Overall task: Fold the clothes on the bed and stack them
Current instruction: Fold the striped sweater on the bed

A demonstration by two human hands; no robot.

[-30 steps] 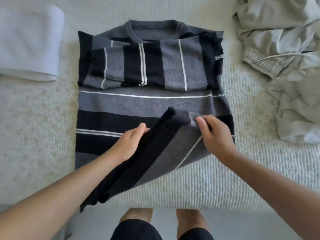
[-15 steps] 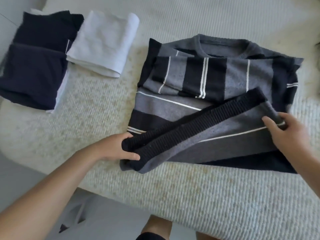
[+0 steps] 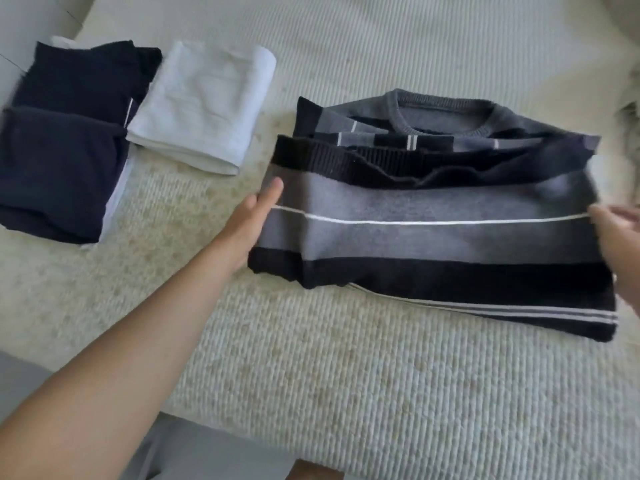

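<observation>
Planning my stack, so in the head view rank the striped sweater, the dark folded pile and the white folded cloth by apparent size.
1. striped sweater, clearly largest.
2. dark folded pile.
3. white folded cloth, smallest.

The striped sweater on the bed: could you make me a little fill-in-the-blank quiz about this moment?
1. The striped sweater lies on the bed, its hem folded up toward its ___.
2. The folded cloth just left of the sweater is ___ in colour.
3. The left hand lies with straight fingers at the sweater's ___ edge.

Missing words: collar; white; left
</observation>
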